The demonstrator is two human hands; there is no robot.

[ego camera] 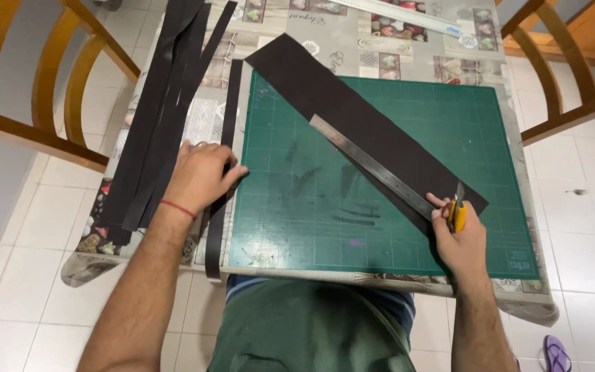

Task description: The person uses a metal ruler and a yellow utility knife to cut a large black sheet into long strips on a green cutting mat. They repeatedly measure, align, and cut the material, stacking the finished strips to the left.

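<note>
The floor (15, 303) is made of big white square tiles with thin grey lines between them. A table (394, 41) stands in the middle, and it wears a shiny grey cloth with little pictures of hearts and squares on it. The cloth hangs down over the near corners. A brown wooden chair (49, 89) with curved bars in its back stands on one side. Another wooden chair (559, 76) stands on the other side. A purple flip-flop (556, 353) lies on the tiles near the bottom corner. The light is soft and even, and the tiles look bright.
</note>
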